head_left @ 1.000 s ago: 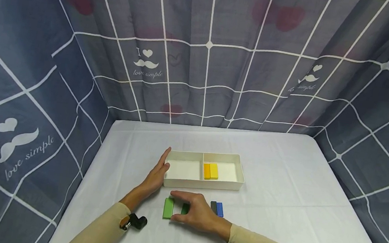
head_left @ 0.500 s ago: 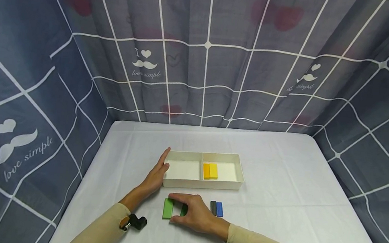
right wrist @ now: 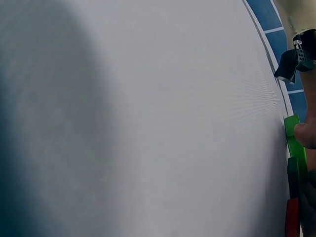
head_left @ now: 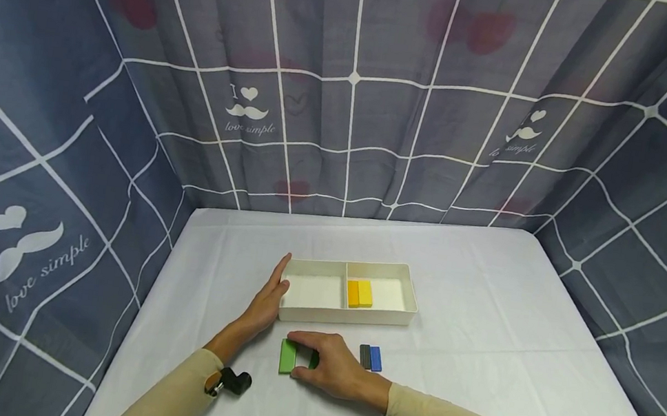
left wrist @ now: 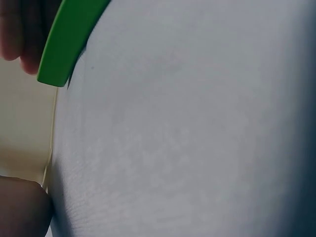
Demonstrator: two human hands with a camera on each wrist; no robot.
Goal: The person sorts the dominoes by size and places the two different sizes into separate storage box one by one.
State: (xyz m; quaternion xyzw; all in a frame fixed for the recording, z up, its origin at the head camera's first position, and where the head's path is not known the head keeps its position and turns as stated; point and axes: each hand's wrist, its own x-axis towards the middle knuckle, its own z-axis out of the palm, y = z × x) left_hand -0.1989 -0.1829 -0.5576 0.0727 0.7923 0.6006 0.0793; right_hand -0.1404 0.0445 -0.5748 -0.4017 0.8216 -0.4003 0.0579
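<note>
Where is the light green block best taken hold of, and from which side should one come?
Probably by its two short ends, coming from the right and above. The light green block lies lengthwise, pointing away from the person, and the right hand curves in from the right, thumb by the near end and fingers by the far one.

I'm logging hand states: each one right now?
Left hand: open, touching the cream rectangular box.
Right hand: at the light-green rectangular block; pinching cannot be told.
</note>
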